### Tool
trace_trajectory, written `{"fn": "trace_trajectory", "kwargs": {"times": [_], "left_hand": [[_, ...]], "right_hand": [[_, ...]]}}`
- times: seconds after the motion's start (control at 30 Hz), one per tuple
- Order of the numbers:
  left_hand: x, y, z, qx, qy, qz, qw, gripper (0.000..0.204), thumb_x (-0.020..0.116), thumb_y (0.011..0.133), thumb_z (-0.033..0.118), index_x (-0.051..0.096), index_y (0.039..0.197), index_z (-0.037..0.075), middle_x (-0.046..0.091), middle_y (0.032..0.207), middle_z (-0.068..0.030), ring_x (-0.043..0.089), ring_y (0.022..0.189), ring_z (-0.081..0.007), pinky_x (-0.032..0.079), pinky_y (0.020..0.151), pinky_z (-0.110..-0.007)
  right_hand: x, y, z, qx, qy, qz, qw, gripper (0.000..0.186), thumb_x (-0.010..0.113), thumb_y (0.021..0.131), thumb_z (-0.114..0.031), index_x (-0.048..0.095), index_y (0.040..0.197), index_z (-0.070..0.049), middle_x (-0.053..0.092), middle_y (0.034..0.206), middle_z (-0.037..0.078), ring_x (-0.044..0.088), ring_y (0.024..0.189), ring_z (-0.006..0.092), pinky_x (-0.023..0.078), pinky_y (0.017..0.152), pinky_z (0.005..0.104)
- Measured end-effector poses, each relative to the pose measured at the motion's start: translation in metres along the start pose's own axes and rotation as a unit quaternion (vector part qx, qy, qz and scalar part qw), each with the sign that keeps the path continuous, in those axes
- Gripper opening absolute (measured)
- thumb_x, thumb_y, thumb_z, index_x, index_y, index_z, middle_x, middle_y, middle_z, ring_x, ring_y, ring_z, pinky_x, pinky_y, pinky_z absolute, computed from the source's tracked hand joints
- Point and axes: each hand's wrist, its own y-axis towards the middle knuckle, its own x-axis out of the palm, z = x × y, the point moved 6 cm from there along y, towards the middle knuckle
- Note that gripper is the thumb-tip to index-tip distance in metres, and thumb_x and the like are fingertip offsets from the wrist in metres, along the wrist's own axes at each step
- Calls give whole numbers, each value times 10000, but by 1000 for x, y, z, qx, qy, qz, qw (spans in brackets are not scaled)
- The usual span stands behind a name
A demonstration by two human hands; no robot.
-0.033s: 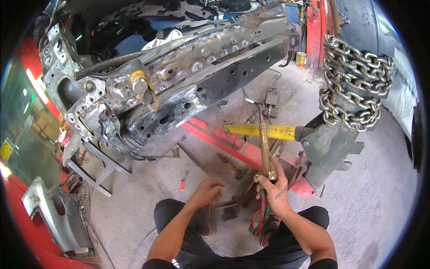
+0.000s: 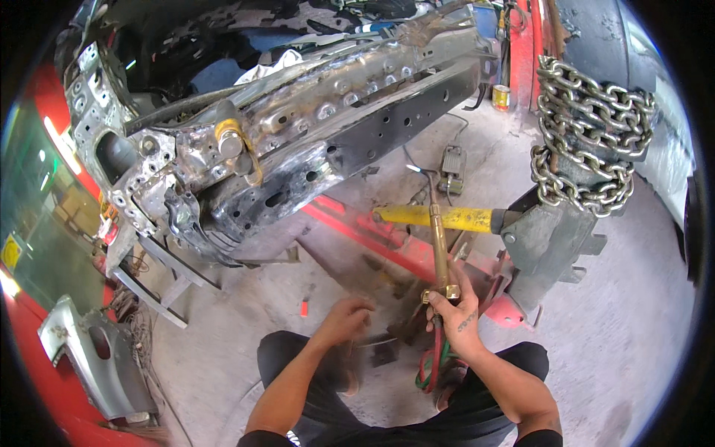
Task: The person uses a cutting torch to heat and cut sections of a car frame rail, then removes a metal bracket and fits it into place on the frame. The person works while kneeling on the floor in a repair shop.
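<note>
A brass gas torch [image 2: 439,249] points away from me, its thin bent tip lying over the floor beyond the yellow cylinder. My right hand [image 2: 463,319] is closed round its valve end, with the thumb at a knob. Red and green hoses [image 2: 427,370] hang from the torch between my knees. The tip end looks bright white; whether that is a flame I cannot tell. To the left, apart from the torch, my left hand [image 2: 344,320] hovers with curled fingers. Whatever may be inside them is hidden.
Ahead stands a stripped car front with a black crossmember [image 2: 298,179] and a yellow clamp [image 2: 229,134]. A yellow cylinder [image 2: 436,217] joins a grey post wrapped in heavy chain [image 2: 585,134]. Red beams [image 2: 372,238] cross the floor. A silver fender [image 2: 104,365] leans at left.
</note>
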Motion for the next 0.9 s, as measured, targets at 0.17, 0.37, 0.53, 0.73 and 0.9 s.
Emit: {"fn": "trace_trajectory", "kwargs": {"times": [0.17,0.37,0.53,0.73,0.9], "left_hand": [[0,1,-2,3,-32,-3,999,346,554,955,140,640,1250,-19,661,890,-37,584,686,-101,499,610,-272],[-2,5,9,26,-36,-26,999,407,524,977,114,553,1371,16,676,927,-66,614,700,-124,524,644,-282],[-2,3,26,33,-85,6,996,615,495,983,24,276,1554,86,673,914,-118,632,680,-153,547,638,-304],[-16,6,18,39,-179,86,979,633,543,963,-21,272,1525,84,682,919,-169,665,692,-193,551,616,-313],[-24,5,18,58,-201,120,971,541,584,974,29,356,1463,22,696,962,-180,685,693,-217,582,669,-323]], "right_hand": [[4,-1,-1,20,17,-17,1000,671,604,922,1,312,1522,-65,623,882,79,588,610,127,527,482,279],[3,3,-3,28,9,-9,1000,640,603,922,-2,328,1498,-42,609,902,83,591,616,131,533,481,284],[3,5,-2,33,-11,-25,999,708,611,924,-32,266,1542,-55,609,894,88,596,632,144,528,473,296],[5,1,-7,31,-13,-23,999,670,592,928,-1,294,1526,-45,618,878,97,595,624,141,539,492,294],[7,3,-7,23,-7,-25,999,666,589,930,-3,293,1526,-30,617,874,97,593,620,140,537,491,294]]}}
